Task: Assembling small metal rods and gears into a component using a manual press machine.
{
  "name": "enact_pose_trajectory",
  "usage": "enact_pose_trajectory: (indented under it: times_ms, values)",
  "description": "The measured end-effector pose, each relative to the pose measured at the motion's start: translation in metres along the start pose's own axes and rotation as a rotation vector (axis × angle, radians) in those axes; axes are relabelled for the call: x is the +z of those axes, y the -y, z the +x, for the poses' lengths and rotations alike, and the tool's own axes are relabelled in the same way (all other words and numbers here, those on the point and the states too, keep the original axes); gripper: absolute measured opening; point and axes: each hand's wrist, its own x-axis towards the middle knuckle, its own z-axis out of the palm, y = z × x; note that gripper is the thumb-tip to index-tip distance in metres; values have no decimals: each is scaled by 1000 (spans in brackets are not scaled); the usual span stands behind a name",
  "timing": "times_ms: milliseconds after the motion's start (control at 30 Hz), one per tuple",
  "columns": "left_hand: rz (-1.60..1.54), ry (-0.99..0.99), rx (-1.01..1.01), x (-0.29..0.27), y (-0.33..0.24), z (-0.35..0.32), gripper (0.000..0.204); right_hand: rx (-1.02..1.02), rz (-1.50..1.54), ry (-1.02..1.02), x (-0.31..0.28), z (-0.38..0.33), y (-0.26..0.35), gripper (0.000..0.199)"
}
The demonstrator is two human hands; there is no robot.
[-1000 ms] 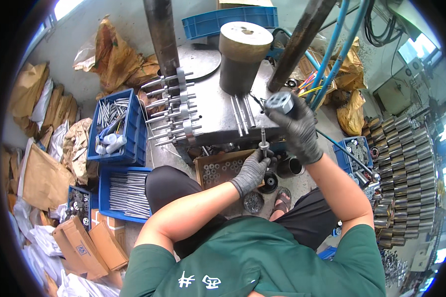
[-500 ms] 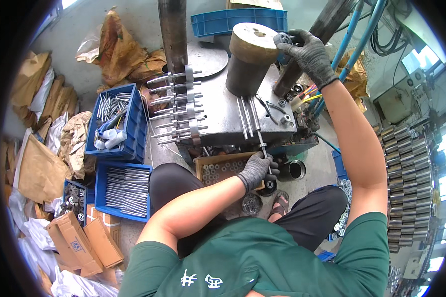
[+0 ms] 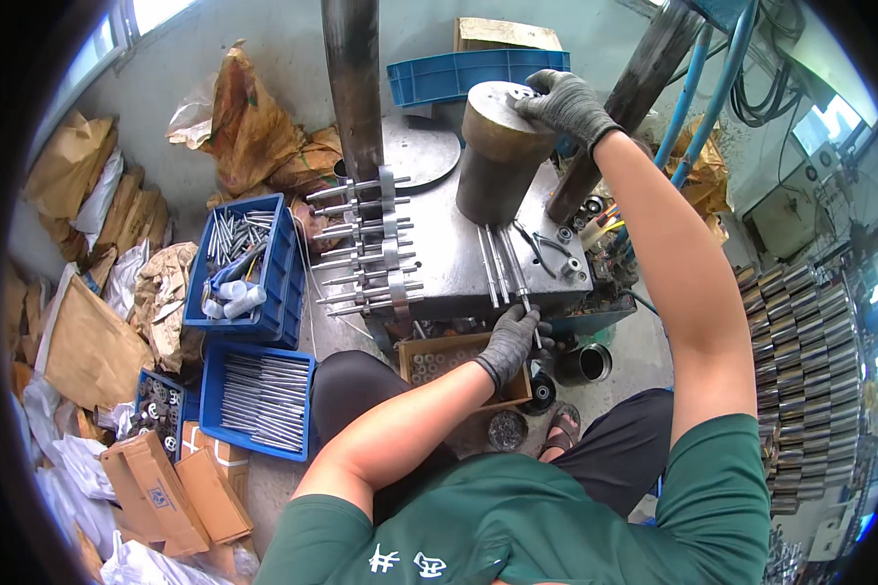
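My left hand, in a dark grey glove, is closed round the lower end of a slim metal rod at the front edge of the metal work table. My gloved right hand grips a small round metal part with holes in it, at the top of a thick steel cylinder. The fingers partly hide that part. Loose rods lie in front of the cylinder, beside a pair of pliers. On the table's left side, several rods with round metal wheels stand in a row.
Left of the table are a blue crate of short rods and a blue bin of long rods. Below the table edge are a wooden box of rings and a metal cup. Stacked metal cylinders fill the far right.
My right hand has brought the round part leftward from beside the cylinder onto its top. My left hand still holds the rod. The whole view has shifted a little.
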Motion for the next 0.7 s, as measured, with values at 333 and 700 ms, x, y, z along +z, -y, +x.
enact_pose_trajectory:
  times_ms: [333,700]
  values:
    - [50,15,118,-15,5,1,18,-428,-190,-12,-80,-138,-37,10]
    - [651,158,976,31,-84,-70,59,3,-330,283,-175,-419,-97,12]
